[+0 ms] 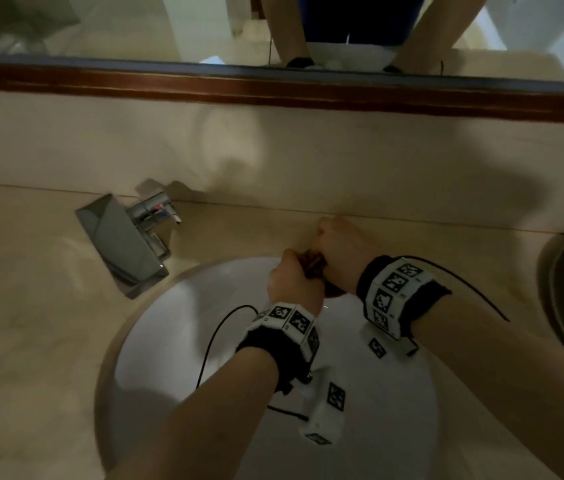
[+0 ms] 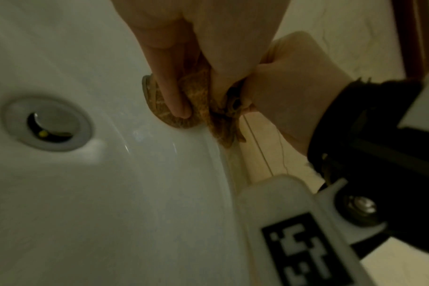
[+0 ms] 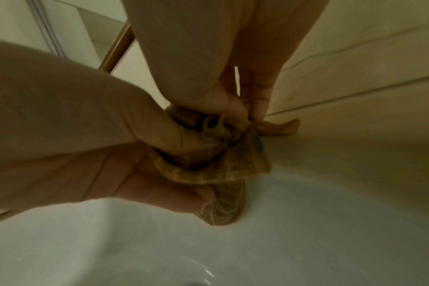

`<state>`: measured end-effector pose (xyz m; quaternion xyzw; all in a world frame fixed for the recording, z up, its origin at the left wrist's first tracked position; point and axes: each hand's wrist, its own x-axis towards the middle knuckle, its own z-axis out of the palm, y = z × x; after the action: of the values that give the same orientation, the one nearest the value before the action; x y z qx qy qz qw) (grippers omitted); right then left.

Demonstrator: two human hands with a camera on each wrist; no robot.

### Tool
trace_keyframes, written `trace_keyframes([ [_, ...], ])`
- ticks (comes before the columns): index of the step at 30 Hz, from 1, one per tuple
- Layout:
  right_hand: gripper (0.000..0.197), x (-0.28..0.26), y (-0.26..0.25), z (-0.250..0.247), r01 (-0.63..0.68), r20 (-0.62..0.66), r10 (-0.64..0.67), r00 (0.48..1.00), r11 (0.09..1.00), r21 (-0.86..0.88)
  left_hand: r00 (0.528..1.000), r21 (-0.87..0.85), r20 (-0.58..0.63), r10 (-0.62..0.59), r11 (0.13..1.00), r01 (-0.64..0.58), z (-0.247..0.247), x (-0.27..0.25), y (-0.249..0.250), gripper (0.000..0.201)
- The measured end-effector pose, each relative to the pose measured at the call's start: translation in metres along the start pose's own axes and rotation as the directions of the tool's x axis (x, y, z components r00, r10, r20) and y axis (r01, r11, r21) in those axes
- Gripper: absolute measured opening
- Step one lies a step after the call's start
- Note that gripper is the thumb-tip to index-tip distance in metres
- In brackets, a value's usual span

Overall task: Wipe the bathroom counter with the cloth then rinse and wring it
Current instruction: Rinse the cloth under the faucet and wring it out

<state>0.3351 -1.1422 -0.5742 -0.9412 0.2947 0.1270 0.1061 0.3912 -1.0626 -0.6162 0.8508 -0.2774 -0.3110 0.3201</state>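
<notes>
Wringing looks like the step in hand: the left hand (image 1: pixel 292 282) and the right hand (image 1: pixel 342 252) are both closed tight round the bunched orange-brown cloth (image 1: pixel 313 266), fists side by side, held above the far rim of the white basin (image 1: pixel 176 327). To do it well, I would judge that the two fists should twist in opposite directions and stay low over the bowl, so the run-off falls inside the basin and not on the beige worktop (image 1: pixel 31 306) already wiped. Here one tail of the cloth appears to trail past the rim toward the worktop, so it may drip there; gathering it into the grip first would help. The tap (image 1: pixel 128 237) stands well apart to the left, and no water can be seen running from it. The head view gives the layout but hides nearly all the cloth behind the knuckles. The left wrist view shows the fingers (image 2: pixel 174 92) curled over the folds and the drain (image 2: pixel 47 123) below; the right wrist view shows the loose tail by the rim and the twisted folds between the palms.
</notes>
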Motion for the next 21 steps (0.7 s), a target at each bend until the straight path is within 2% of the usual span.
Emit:
trace_keyframes([
  [4, 0.013, 0.032, -0.035, -0.003, 0.072, -0.027, -0.071, 0.997, 0.997, 0.016, 0.992, -0.001, -0.100, -0.080, 0.997, 0.080, -0.030, 0.014, -0.019, 0.023],
  [7, 0.018, 0.045, -0.061, 0.001, 0.134, -0.037, -0.135, 0.990, 0.991, -0.025, 0.985, 0.006, -0.147, -0.085, 0.996, 0.087, -0.052, 0.017, -0.034, 0.021],
  [12, 0.014, 0.050, -0.079, 0.012, 0.143, -0.060, -0.142, 0.988, 0.990, 0.002, 0.997, 0.141, -0.080, 0.007, 0.990, 0.004, -0.075, 0.016, -0.051, 0.030],
  [15, 0.013, 0.043, -0.086, 0.008, 0.123, -0.018, -0.122, 0.992, 0.983, 0.136, 0.999, 0.182, -0.050, -0.004, 0.983, 0.013, -0.087, 0.010, -0.056, 0.031],
  [18, 0.024, 0.034, -0.094, -0.001, 0.125, -0.029, -0.123, 0.992, 0.935, 0.331, 0.999, 0.164, 0.032, -0.030, 0.986, 0.025, -0.101, -0.002, -0.067, 0.019],
  [19, 0.027, 0.033, -0.097, -0.004, 0.107, -0.071, -0.085, 0.994, 0.905, 0.411, 0.997, 0.122, 0.069, -0.042, 0.992, 0.033, -0.107, -0.006, -0.074, 0.016],
  [21, 0.030, 0.034, -0.104, -0.011, 0.057, -0.157, 0.044, 0.987, 0.809, 0.585, 0.980, -0.123, 0.115, -0.162, 0.977, 0.176, -0.120, -0.015, -0.088, 0.013],
])
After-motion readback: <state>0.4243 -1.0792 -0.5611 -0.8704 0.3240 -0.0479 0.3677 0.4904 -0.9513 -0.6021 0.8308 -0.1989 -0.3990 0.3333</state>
